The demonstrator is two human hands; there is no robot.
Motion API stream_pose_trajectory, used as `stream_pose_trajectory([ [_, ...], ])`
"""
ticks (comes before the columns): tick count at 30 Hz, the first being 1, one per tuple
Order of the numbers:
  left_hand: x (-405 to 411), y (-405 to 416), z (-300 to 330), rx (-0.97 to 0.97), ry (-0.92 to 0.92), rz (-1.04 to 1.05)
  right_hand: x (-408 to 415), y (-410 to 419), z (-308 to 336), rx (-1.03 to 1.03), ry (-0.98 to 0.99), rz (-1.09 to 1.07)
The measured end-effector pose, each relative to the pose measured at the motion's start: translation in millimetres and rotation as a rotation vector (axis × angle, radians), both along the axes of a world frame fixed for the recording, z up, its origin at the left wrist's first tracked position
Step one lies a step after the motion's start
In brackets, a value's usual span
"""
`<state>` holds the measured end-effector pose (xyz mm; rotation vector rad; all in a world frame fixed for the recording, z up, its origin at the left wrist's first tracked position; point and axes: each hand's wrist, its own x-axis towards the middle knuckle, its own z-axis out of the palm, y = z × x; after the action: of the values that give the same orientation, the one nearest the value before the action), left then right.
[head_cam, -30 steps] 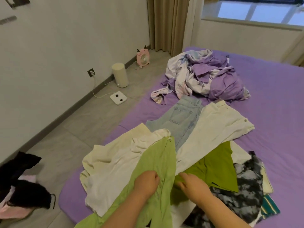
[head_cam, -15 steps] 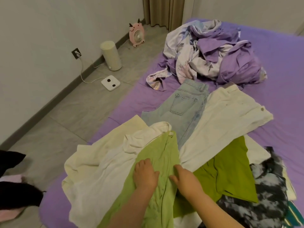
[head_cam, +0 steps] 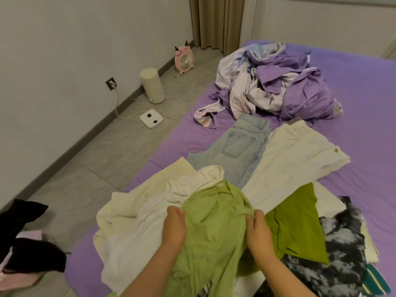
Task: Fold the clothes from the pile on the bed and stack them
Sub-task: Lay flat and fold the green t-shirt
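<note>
The purple bed (head_cam: 364, 99) carries a clothes pile (head_cam: 285, 163) at 6 o'clock. On top lies the light green garment (head_cam: 214, 228), its edges gripped by the left hand (head_cam: 174, 227) and right hand (head_cam: 258, 231).

We find no readable text, label, brand or number anywhere on the clothes, the bed or the floor devices. At ten o'clock, the white square device (head_cam: 151, 118) bears only two dark round marks, not letters.
</note>
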<state>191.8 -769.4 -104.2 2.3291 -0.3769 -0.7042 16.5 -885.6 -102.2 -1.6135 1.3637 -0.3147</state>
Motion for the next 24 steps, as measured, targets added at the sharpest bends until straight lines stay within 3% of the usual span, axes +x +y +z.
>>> stream_pose_trajectory([
  [8, -22.1, 12.7, 104.2, -0.193, -0.058, -0.007, -54.0, -24.9, 97.2, -0.204, -0.226, 0.085],
  [14, -68.1, 19.0, 192.1, -0.28, -0.017, 0.003, -107.4, -28.8, 170.5, -0.129, -0.382, 0.02],
  [20, -127.4, 28.3, 275.0, -0.544, 0.17, -0.007, -151.8, -33.5, 245.2, -0.071, -0.556, -0.117],
  [24, -154.3, 33.3, 313.5, -0.621, 0.191, -0.011, -187.4, -36.3, 285.7, -0.056, -0.624, -0.168],
])
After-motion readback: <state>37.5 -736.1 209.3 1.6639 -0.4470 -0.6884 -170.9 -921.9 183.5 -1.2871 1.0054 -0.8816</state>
